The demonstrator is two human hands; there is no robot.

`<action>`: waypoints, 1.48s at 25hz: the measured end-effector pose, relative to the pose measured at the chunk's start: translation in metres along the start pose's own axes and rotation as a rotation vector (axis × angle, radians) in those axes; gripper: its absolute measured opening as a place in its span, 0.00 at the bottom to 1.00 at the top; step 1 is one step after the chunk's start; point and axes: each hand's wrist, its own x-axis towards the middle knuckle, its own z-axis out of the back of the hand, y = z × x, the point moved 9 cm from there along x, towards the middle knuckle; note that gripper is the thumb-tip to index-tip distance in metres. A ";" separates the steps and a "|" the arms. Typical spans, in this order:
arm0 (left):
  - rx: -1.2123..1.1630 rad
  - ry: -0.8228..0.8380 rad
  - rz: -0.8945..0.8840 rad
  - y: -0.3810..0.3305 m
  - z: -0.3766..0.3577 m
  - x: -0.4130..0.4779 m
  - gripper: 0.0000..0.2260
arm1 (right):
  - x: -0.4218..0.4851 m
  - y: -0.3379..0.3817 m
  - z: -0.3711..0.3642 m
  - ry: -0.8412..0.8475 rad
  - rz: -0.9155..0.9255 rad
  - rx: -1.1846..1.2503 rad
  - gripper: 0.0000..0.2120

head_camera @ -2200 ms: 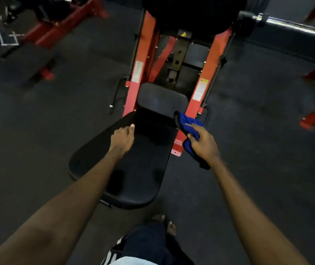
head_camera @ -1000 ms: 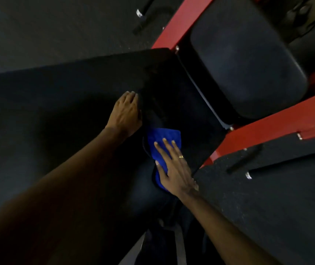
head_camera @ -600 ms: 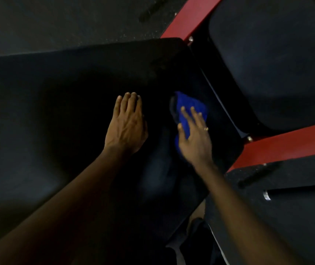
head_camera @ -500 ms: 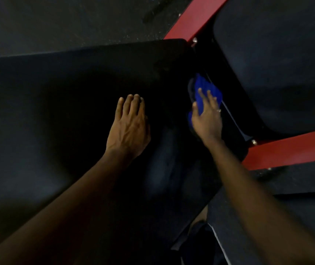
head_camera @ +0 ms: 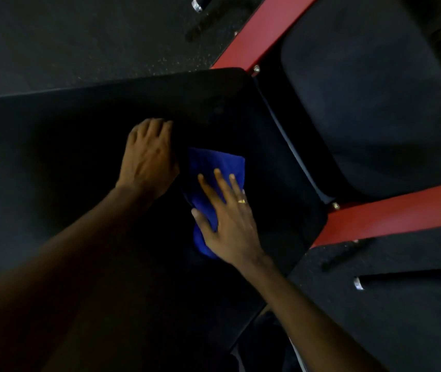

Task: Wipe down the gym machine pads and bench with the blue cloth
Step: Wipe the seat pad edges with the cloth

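Change: cloth [head_camera: 215,167] drawn back from bench [head_camera: 53,157] edge.
Right hand [head_camera: 227,218]: fingers spread, pressing cloth.
Left hand [head_camera: 147,159]: fingers together, on bench.
Meaning: bench part-wiped.

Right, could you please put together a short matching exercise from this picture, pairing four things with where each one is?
Things:
1. blue cloth
2. left hand
3. right hand
4. red frame

Places:
A. rests bare on the bench, holding nothing
B. runs along both sides of the smaller pad
C. lies spread flat on top of the cloth
D. lies pinned between a palm and the bench

Pairs: 1-D, 2-A, 3-C, 4-B.
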 end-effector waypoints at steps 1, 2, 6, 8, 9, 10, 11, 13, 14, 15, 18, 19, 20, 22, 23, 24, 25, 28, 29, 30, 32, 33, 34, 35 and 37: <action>0.015 0.023 0.001 0.003 -0.004 0.005 0.28 | 0.013 -0.013 -0.001 -0.023 -0.033 -0.035 0.30; 0.042 0.036 -0.003 0.005 -0.010 0.007 0.31 | 0.038 -0.033 0.003 -0.070 -0.087 -0.059 0.31; 0.122 -0.002 -0.028 0.000 -0.017 0.005 0.30 | 0.138 -0.146 0.034 -0.197 -0.489 -0.029 0.29; 0.144 -0.010 -0.031 0.000 -0.017 0.008 0.30 | 0.173 -0.156 0.040 -0.216 -0.618 -0.016 0.27; 0.159 -0.001 -0.031 0.000 -0.018 0.010 0.30 | 0.189 -0.136 0.036 -0.188 -0.568 -0.025 0.26; 0.166 0.008 -0.032 0.000 -0.019 0.009 0.30 | 0.203 -0.102 0.030 -0.152 -0.434 -0.030 0.26; 0.169 0.004 -0.035 0.001 -0.020 0.010 0.30 | 0.213 -0.063 0.024 -0.119 -0.252 -0.044 0.25; 0.183 0.002 -0.035 0.000 -0.020 0.009 0.30 | 0.212 -0.020 0.012 -0.075 0.006 -0.044 0.25; 0.186 0.008 -0.035 0.001 -0.021 0.009 0.30 | 0.211 -0.023 0.012 -0.093 0.049 -0.026 0.25; 0.185 0.007 -0.035 0.001 -0.022 0.010 0.30 | 0.216 -0.039 0.018 -0.124 0.019 0.009 0.25; 0.205 0.015 -0.030 0.001 -0.022 0.010 0.30 | 0.239 -0.098 0.038 -0.188 -0.279 0.043 0.26; 0.209 0.024 -0.026 0.001 -0.021 0.010 0.30 | 0.243 -0.107 0.043 -0.193 -0.354 0.044 0.26; 0.211 0.028 -0.023 0.003 -0.021 0.009 0.30 | 0.240 -0.107 0.043 -0.199 -0.401 0.050 0.26; 0.214 0.023 -0.029 0.003 -0.023 0.009 0.30 | 0.210 -0.082 0.033 -0.226 -0.415 0.049 0.25; 0.202 0.009 -0.035 0.001 -0.023 0.009 0.30 | 0.183 -0.065 0.026 -0.226 -0.367 0.032 0.25; 0.182 -0.016 -0.030 0.001 -0.023 0.009 0.28 | 0.155 -0.049 0.018 -0.206 -0.276 0.018 0.25; 0.161 -0.041 -0.020 0.001 -0.021 0.010 0.27 | 0.134 -0.042 0.013 -0.178 -0.187 0.009 0.25; 0.147 -0.060 -0.017 -0.001 -0.024 0.012 0.28 | 0.167 -0.086 0.025 -0.184 -0.151 -0.085 0.26; 0.157 -0.066 -0.023 -0.001 -0.024 0.012 0.28 | 0.190 -0.110 0.033 -0.208 -0.263 -0.099 0.26; 0.165 -0.066 -0.025 -0.001 -0.025 0.011 0.29 | 0.208 -0.132 0.043 -0.229 -0.391 -0.090 0.27; 0.173 -0.061 -0.019 -0.002 -0.028 0.013 0.29 | 0.225 -0.152 0.051 -0.250 -0.579 -0.061 0.27; 0.170 -0.057 -0.014 -0.001 -0.028 0.013 0.30 | 0.223 -0.139 0.045 -0.244 -0.591 -0.056 0.27; 0.162 -0.055 -0.012 0.000 -0.029 0.013 0.30 | 0.214 -0.115 0.038 -0.237 -0.539 -0.064 0.26; 0.158 -0.055 -0.013 -0.001 -0.029 0.013 0.30 | 0.201 -0.085 0.031 -0.236 -0.425 -0.067 0.26; 0.172 -0.044 -0.011 -0.001 -0.030 0.012 0.30 | 0.167 -0.033 0.011 -0.179 -0.136 -0.074 0.26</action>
